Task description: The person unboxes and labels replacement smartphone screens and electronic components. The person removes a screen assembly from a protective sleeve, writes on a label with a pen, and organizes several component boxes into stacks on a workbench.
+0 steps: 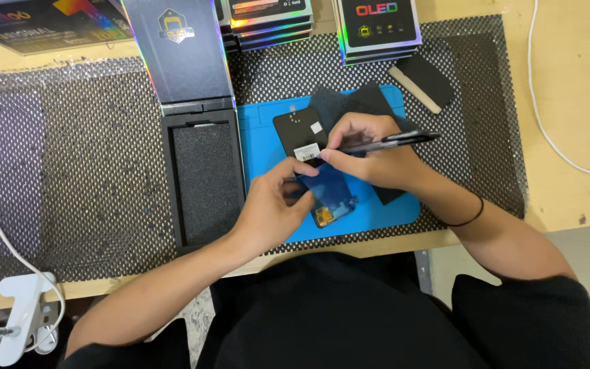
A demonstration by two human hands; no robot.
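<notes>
At frame centre we pinch the black pen (394,141) in our right hand (370,158), its tip at the white label on the phone screen panel (308,147), which our left hand (274,208) grips at its lower end. The panel lies on a blue mat (390,205) over dark mesh matting (90,178) on a pale wooden desk (575,89). An open black box (203,178) sits just left, with shiny boxes (377,27) along the top edge.

Left hand (274,205) fingers curled; right hand (370,154) fingers pinched.
</notes>
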